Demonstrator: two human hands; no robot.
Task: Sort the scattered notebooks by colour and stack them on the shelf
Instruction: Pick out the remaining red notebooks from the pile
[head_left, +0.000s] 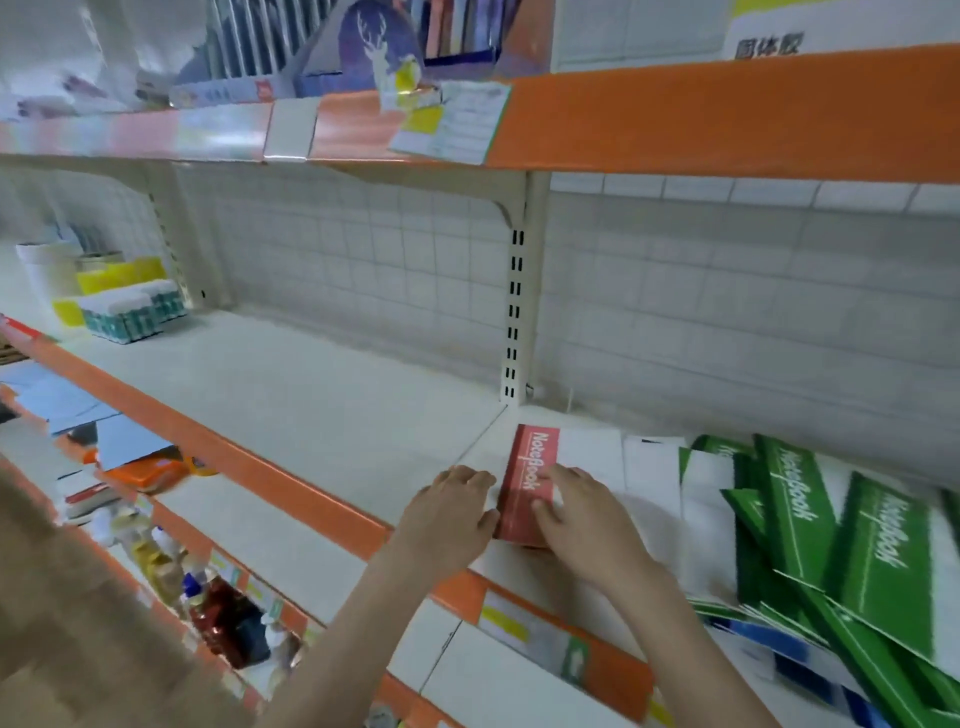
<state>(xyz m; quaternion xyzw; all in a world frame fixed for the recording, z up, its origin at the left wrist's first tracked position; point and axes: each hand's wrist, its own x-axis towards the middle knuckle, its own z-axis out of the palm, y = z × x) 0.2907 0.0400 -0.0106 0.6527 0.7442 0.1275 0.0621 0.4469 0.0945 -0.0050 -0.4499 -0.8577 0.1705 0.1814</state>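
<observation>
A red-spined notebook (530, 483) lies near the front edge of the white shelf (311, 395), framed by two flat-fingered hands: the left hand (447, 514) touches its spine, the right hand (587, 525) rests on its cover. Green notebooks (831, 530) sprawl rightward. An orange-edged upper shelf (727, 119) runs above, against a white grid back panel (363, 260).

So my left hand (452, 512) and right hand (582, 525) sit either side of the notebook stack (530, 486), near the front edge of the middle shelf (311, 405). Right of that stack there's a messy pile of notebooks (857, 540) overlapping each other. Far left at the back of the same shelf are some small boxes (130, 312). A display box (363, 47) sits on the shelf above.
</observation>
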